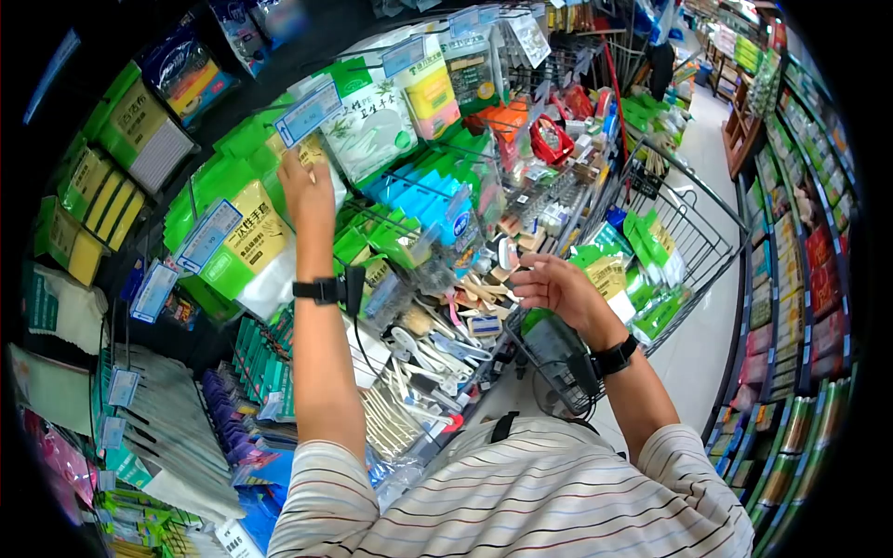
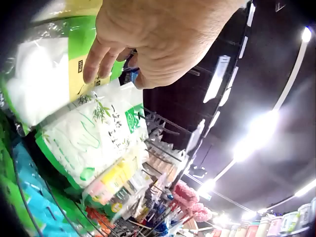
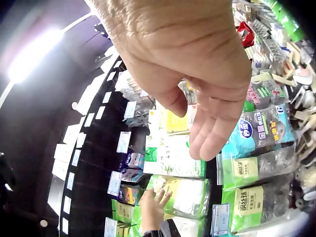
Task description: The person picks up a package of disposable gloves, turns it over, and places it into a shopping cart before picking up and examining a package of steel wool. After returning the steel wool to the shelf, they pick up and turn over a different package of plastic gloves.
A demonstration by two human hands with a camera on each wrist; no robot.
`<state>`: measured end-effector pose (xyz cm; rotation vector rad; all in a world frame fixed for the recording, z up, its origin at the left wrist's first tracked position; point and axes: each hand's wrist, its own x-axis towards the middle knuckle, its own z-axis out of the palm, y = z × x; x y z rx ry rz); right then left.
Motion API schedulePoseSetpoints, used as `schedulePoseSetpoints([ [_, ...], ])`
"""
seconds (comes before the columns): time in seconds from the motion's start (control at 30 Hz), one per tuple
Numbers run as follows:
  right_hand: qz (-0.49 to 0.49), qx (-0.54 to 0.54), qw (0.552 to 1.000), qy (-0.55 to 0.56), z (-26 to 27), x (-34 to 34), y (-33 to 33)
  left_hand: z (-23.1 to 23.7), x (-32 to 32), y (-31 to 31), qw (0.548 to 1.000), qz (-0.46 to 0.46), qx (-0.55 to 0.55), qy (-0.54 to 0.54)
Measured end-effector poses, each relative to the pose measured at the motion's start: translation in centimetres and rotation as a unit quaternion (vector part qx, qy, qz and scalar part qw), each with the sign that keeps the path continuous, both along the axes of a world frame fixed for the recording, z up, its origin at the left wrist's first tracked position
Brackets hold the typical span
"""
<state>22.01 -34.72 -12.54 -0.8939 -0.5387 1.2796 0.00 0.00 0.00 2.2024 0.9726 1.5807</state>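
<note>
My left hand [image 1: 309, 191] is raised to the hanging packs, its fingertips on a green-and-yellow glove pack [image 2: 74, 64] with a clear window. In the right wrist view, the fingers of that left hand [image 3: 154, 210] lie spread over the pack's face. Directly beside it hangs a white-and-green glove pack [image 1: 370, 135] with a leaf print. My right hand [image 1: 558, 290] hovers near the cart, its fingers loosely bent and nothing in them. Below the left hand hangs another green-and-yellow glove pack [image 1: 246, 237].
A wire shopping cart [image 1: 709, 232] on my right carries several green packs [image 1: 651, 246]. Blue price tags [image 1: 307, 113] jut out before the hooks. Brushes and wooden utensils [image 1: 419, 349] fill the bin below. Stocked shelves [image 1: 791, 279] line the aisle's far side.
</note>
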Motion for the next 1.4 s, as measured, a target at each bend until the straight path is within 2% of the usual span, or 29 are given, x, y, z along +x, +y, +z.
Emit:
schedulePoseSetpoints([
  [0.07, 0.004, -0.014, 1.000, -0.014, 0.0, 0.1, -0.5, -2.2, -0.7, -3.1, 1.000, -0.008, 0.009, -0.004],
  [0.13, 0.022, -0.012, 1.000, 0.001, -0.5, 0.6, -1.2, -2.8, 0.1, -8.7, 1.000, -0.013, -0.023, 0.011],
  [0.2, 0.034, -0.027, 0.999, 0.011, -0.2, 1.7, -2.6, -6.2, 1.4, -13.6, 0.985, -0.109, -0.131, -0.024],
  [0.23, 0.043, -0.038, 0.998, 0.006, -0.2, 2.1, -3.2, -8.7, 1.9, -15.6, 0.974, -0.132, -0.182, 0.013],
  [0.27, 0.054, -0.049, 0.997, 0.002, -0.3, 2.6, -3.8, -10.8, 2.2, -17.8, 0.959, -0.154, -0.234, 0.049],
  [0.3, 0.064, -0.059, 0.996, -0.003, -0.3, 3.0, -4.4, -11.3, 2.6, -20.6, 0.945, -0.170, -0.240, 0.140],
  [0.33, 0.063, -0.071, 0.995, -0.013, -0.2, 3.5, -5.1, -13.8, 2.9, -21.9, 0.914, -0.255, -0.266, 0.171],
  [0.37, 0.064, -0.070, 0.995, -0.013, -0.3, 4.3, -5.9, -15.6, 3.3, -23.9, 0.897, -0.271, -0.278, 0.211],
  [0.4, 0.066, -0.069, 0.995, -0.013, -0.5, 5.2, -6.8, -15.0, 3.4, -26.2, 0.848, -0.313, -0.346, 0.251],
  [0.43, 0.068, -0.068, 0.995, -0.013, -0.7, 6.1, -7.5, -15.2, 3.8, -27.9, 0.821, -0.332, -0.377, 0.271],
  [0.5, 0.049, -0.069, 0.996, -0.021, -1.7, 8.3, -9.2, -18.3, 3.9, -29.9, 0.795, -0.349, -0.395, 0.300],
  [0.57, 0.041, -0.065, 0.997, -0.011, -2.9, 10.3, -10.6, -15.1, 4.4, -32.7, 0.760, -0.302, -0.480, 0.317],
  [0.7, -0.003, -0.070, 0.997, -0.006, -4.4, 13.6, -13.4, -18.0, 4.3, -34.9, 0.802, -0.281, -0.447, 0.280],
  [1.0, -0.034, -0.074, 0.997, 0.013, -6.9, 18.8, -16.5, -18.4, 4.3, -39.6, 0.799, -0.208, -0.481, 0.296],
  [1.4, -0.026, -0.082, 0.995, 0.041, -9.5, 22.0, -16.7, -20.0, 5.2, -41.6, 0.821, -0.189, -0.469, 0.266],
])
